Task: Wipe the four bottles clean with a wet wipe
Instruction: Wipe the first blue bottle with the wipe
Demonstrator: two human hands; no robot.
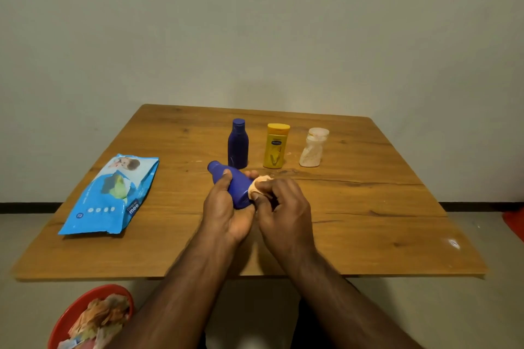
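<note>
My left hand (225, 207) grips a blue bottle (236, 185) held tilted above the table, its cap pointing up and to the left. My right hand (279, 204) pinches a crumpled wet wipe (259, 183) against the bottle's right side near its base. Behind them three bottles stand upright in a row: a second blue bottle (238, 144), a yellow bottle (275, 146) and a pale pinkish-white bottle (314, 149).
A light blue pack of wet wipes (110, 195) lies on the left of the wooden table (382, 221). A red bowl (85, 320) with crumpled used wipes sits on the floor at the bottom left. A wall stands behind the table.
</note>
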